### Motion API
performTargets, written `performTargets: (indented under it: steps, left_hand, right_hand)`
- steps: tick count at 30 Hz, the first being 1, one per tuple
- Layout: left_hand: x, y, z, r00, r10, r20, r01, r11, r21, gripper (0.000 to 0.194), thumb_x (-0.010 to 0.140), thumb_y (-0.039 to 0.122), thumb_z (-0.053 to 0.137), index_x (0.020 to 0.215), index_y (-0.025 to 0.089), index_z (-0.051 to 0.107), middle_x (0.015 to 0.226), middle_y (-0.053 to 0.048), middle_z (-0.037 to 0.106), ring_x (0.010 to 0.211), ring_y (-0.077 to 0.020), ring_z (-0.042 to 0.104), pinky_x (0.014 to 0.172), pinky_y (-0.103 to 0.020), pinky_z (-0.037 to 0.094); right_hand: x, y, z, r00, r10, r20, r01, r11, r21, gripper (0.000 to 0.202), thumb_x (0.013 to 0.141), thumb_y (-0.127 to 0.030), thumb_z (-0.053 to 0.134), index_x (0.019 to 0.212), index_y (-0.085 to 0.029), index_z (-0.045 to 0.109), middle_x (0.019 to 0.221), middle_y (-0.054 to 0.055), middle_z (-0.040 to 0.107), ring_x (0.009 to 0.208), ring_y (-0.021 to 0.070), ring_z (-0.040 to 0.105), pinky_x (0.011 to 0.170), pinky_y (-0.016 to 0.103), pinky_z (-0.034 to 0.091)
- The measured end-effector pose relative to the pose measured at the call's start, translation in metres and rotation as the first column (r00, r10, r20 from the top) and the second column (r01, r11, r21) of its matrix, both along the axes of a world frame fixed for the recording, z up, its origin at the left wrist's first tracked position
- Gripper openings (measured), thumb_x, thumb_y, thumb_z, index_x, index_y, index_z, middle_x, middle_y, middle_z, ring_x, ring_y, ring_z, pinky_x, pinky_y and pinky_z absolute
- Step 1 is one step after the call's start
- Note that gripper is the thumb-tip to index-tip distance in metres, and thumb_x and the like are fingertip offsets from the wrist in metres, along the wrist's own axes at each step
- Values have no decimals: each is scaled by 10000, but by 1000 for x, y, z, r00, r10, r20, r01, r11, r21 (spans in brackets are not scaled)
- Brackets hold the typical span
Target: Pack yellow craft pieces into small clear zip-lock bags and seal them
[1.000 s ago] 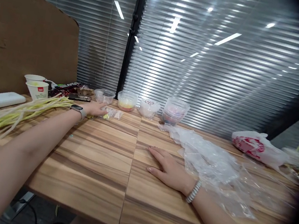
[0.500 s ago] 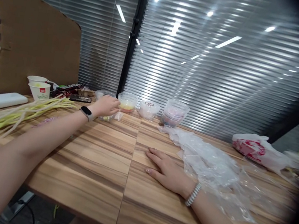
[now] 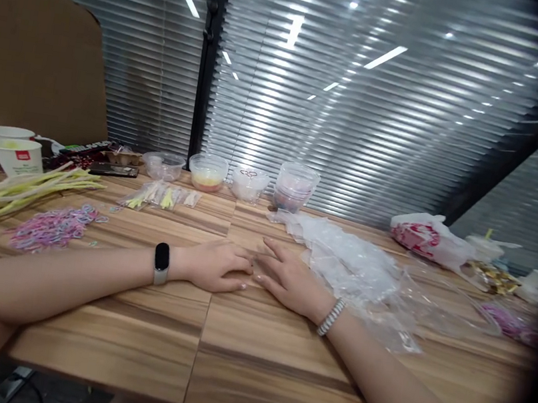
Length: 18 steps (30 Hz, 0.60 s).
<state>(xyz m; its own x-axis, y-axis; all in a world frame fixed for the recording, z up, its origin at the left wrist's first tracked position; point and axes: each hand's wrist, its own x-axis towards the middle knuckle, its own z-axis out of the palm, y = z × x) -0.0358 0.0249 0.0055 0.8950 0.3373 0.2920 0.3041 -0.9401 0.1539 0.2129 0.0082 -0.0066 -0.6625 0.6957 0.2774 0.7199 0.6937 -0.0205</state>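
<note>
My left hand (image 3: 219,267), with a dark-faced band at its wrist, rests palm down near the table's middle seam. Its fingers are slightly bent, the thumb apart from them, and nothing shows in its grasp. Almost touching its fingertips is my right hand (image 3: 290,282), open and flat with fingers spread, a beaded bracelet behind it. Beside the right hand lies a heap of clear plastic bags (image 3: 351,261). Beyond the left hand are small filled bags (image 3: 161,195) holding yellow and pale pieces. Loose pink and purple bands (image 3: 55,227) lie in a pile left of my left forearm.
Yellow and cream fuzzy stems (image 3: 23,188) spread at the left, before paper cups (image 3: 15,157). Along the back stand a clear bowl (image 3: 163,165), a bowl with yellow contents (image 3: 208,173), a white-filled tub (image 3: 250,185) and stacked tubs (image 3: 295,187). A red-and-white bag (image 3: 425,237) lies right.
My left hand has come back from the small bags by the bowls to the table's middle, beside my right hand. The right hand stays flat; the view has turned somewhat right.
</note>
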Motion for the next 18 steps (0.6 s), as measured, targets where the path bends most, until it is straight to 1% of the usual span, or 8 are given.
performTargets:
  steps: [2, 4, 6, 8, 10, 13, 15, 18]
  left_hand:
    - [0, 3, -4, 998, 54, 18, -53, 997, -57, 296, 916, 352, 498, 1128, 174, 601, 1101, -85, 612, 1010, -199, 575, 919, -322, 442]
    - [-1, 5, -6, 995, 98, 25, -96, 992, -81, 305, 927, 355, 483, 1146, 176, 596, 1093, -79, 612, 999, -190, 574, 925, -321, 441]
    - [-1, 5, -6, 995, 102, 14, -100, 992, -78, 324, 936, 357, 468, 1187, 186, 582, 1137, -75, 600, 1042, -189, 559, 962, -327, 424]
    - [-2, 5, -5, 996, 91, 0, -91, 993, -76, 339, 944, 360, 457, 1215, 191, 571, 1185, -71, 585, 1083, -187, 545, 993, -326, 409]
    - [-2, 4, -4, 995, 95, -7, -95, 992, -79, 350, 952, 369, 445, 1229, 191, 567, 1221, -71, 572, 1111, -187, 535, 1012, -326, 402]
    - [-2, 4, -5, 994, 107, -20, -109, 991, -78, 360, 951, 381, 445, 1235, 196, 567, 1241, -65, 565, 1123, -189, 530, 1020, -330, 401]
    - [-2, 4, -5, 993, 112, -28, -113, 991, -71, 366, 950, 392, 444, 1239, 203, 565, 1239, -57, 565, 1121, -188, 529, 1022, -330, 401]
    - [-2, 4, -5, 993, 116, -35, -118, 991, -66, 380, 956, 421, 423, 1240, 208, 561, 1228, -52, 569, 1108, -185, 533, 1016, -327, 406]
  right_hand:
    - [7, 7, -1, 999, -50, -14, 51, 995, 85, 458, 946, -481, 430, 1308, -223, 538, 1474, 98, 317, 1282, 268, 404, 1060, 437, 358]
    - [14, 13, 0, 993, -104, -46, 110, 983, 145, 432, 924, -450, 475, 1261, -194, 562, 1411, 106, 395, 1234, 264, 438, 1035, 421, 376]
    - [21, 18, 2, 982, -172, -72, 182, 966, 182, 422, 919, -438, 481, 1242, -183, 574, 1363, 107, 444, 1212, 258, 451, 1030, 402, 373]
    - [28, 22, 5, 965, -252, -77, 263, 943, 206, 422, 928, -438, 459, 1246, -185, 573, 1347, 105, 460, 1203, 253, 457, 1033, 392, 360]
    - [37, 25, 7, 938, -339, -69, 346, 911, 223, 433, 928, -448, 449, 1253, -185, 565, 1346, 109, 461, 1200, 258, 457, 1034, 397, 348]
    - [53, 33, 7, 889, -455, -46, 452, 859, 240, 475, 898, -486, 485, 1245, -170, 559, 1331, 133, 463, 1178, 281, 466, 1004, 409, 360]
    - [65, 39, 6, 857, -513, -43, 506, 824, 255, 482, 881, -503, 508, 1223, -168, 564, 1271, 142, 497, 1118, 285, 498, 946, 404, 391]
    - [80, 47, 4, 802, -591, -88, 590, 760, 272, 456, 888, -502, 499, 1197, -171, 558, 1115, 135, 551, 1000, 268, 542, 810, 364, 428]
